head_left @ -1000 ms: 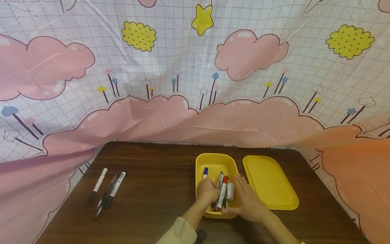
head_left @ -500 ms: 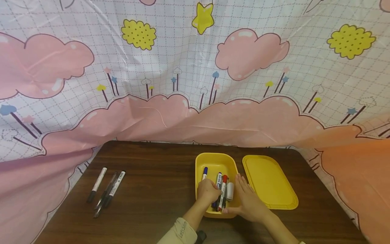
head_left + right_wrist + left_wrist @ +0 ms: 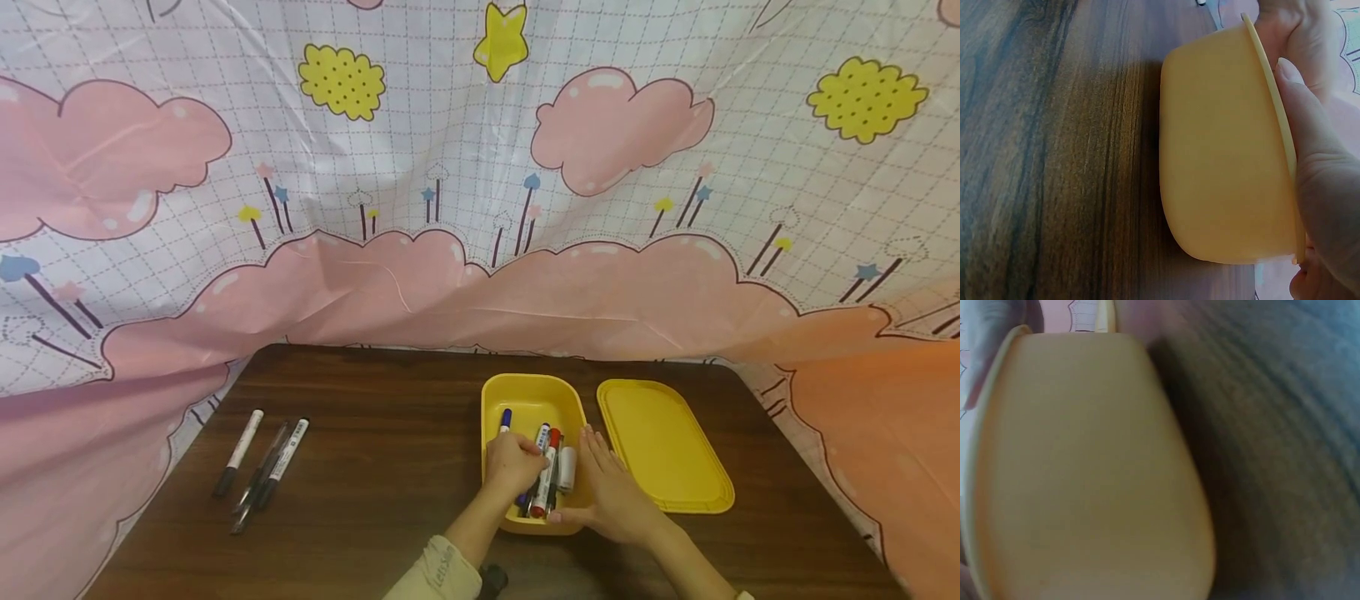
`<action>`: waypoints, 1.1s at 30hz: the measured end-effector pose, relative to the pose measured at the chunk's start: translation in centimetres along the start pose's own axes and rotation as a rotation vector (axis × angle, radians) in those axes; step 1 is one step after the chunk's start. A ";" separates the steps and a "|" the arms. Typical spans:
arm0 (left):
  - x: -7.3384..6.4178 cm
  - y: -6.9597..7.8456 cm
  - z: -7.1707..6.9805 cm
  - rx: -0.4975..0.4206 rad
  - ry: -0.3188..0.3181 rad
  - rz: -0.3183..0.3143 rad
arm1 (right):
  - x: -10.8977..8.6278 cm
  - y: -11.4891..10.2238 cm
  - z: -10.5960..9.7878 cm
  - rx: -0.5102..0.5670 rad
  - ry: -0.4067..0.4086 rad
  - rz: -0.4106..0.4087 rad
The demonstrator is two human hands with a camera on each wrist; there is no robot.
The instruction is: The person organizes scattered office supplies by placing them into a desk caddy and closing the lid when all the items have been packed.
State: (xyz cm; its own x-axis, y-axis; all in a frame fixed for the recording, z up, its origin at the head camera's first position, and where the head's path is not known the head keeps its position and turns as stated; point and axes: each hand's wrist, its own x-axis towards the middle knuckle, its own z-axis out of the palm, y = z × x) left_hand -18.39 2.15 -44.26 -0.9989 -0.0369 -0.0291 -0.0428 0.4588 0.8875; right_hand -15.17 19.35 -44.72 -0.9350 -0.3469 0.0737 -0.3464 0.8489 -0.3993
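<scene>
In the head view a yellow plastic box (image 3: 534,390) holds several markers and pens. My left hand (image 3: 512,464) reaches into it, thumb and finger pinching a white marker with blue ends (image 3: 543,432); its other fingers are hidden. Beyond that hand shows a blue-capped marker (image 3: 506,418). A red-capped marker (image 3: 546,479) and a short white cylinder (image 3: 567,468) lie to the right. My right hand (image 3: 618,496) rests on the box's right rim, fingers straight and thumb spread to the near edge. In both wrist views the box wall (image 3: 1091,462) (image 3: 1222,150) fills the middle.
A yellow lid (image 3: 667,446) lies flat right of the box. On the left of the dark wooden table (image 3: 390,450) lie a white marker (image 3: 240,452), a second marker (image 3: 283,462) and dark pens (image 3: 258,483). A patterned cloth (image 3: 480,308) hangs behind.
The blue-ended marker under my left fingers has tilted slightly, its near end shifting left. My left hand has moved a little; the right hand stays at the rim.
</scene>
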 end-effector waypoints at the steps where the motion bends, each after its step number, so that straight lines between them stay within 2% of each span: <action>1: 0.0 0.1 -0.2 -0.003 -0.004 0.002 | 0.0 -0.1 0.0 -0.001 0.003 -0.004; 8: 0.2 1.1 -1.6 -0.042 -0.018 0.041 | -0.1 -0.3 -0.4 -0.021 0.015 -0.012; 14: -0.2 2.6 -3.1 -0.073 -0.013 0.072 | -0.2 -0.3 -0.3 -0.011 0.012 -0.004; 21: -0.6 3.9 -4.4 -0.090 0.002 0.075 | -0.2 -0.4 -0.3 0.005 0.009 0.010; 26: -0.5 3.7 -5.3 -0.088 0.011 0.089 | -0.4 -0.3 -0.3 0.002 0.018 0.003; 33: 0.0 2.2 -7.5 -0.084 0.067 0.078 | -0.4 0.0 -0.3 0.003 0.015 -0.007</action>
State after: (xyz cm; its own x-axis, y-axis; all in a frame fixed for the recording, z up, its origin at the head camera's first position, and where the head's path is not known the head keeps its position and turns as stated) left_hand -18.31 -3.52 -38.87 -0.9955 -0.0644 0.0693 0.0391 0.3871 0.9212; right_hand -14.84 19.64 -44.48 -0.9336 -0.3467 0.0906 -0.3529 0.8454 -0.4010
